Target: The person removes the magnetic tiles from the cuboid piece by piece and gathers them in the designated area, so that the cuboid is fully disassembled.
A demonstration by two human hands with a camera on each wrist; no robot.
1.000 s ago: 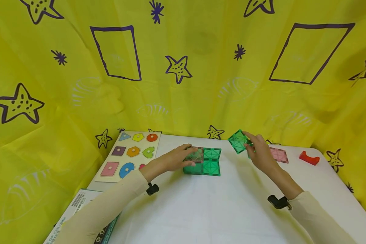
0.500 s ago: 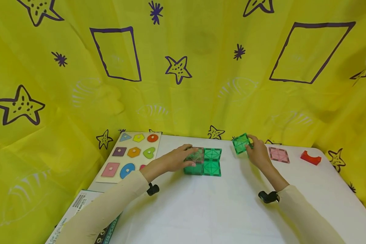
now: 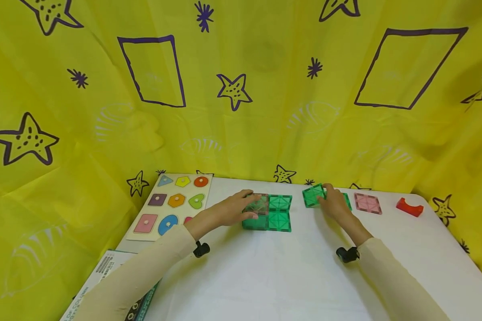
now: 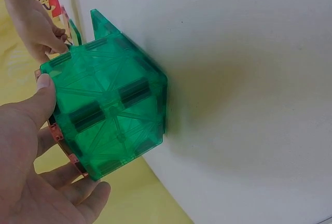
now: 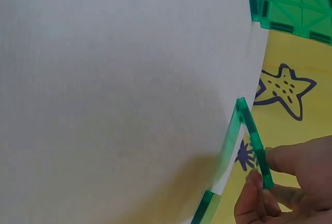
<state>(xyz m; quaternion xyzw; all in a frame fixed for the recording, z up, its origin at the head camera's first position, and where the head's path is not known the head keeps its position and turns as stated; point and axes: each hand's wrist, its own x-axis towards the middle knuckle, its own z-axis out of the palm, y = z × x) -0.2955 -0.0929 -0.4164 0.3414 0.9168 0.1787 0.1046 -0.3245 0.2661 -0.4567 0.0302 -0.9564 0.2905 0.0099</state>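
My left hand point(image 3: 234, 208) holds a block of joined magnetic tiles point(image 3: 279, 220), thumb on one edge and fingers behind it in the left wrist view. The block is mostly green see-through squares, with a pink tile point(image 3: 261, 204) on its top under the hand. To the right, my right hand point(image 3: 334, 203) pinches a tilted green square magnetic tile point(image 3: 314, 195) between thumb and fingers. Seen edge-on in the right wrist view, that tile point(image 5: 254, 141) has one end near the white surface. Another green tile point(image 3: 347, 202) shows just behind the right hand, partly hidden.
A pink magnetic tile point(image 3: 367, 203) and a red arched block point(image 3: 409, 207) lie at the back right of the white table point(image 3: 265, 276). On the left are a knobbed shape puzzle board point(image 3: 168, 205) and a box point(image 3: 100, 276). A yellow patterned curtain point(image 3: 241, 129) surrounds the table.
My right hand has come lower and slightly left, bringing the pinched green tile down and turning it. The green tile behind it shows more now. My left hand stays on the block.
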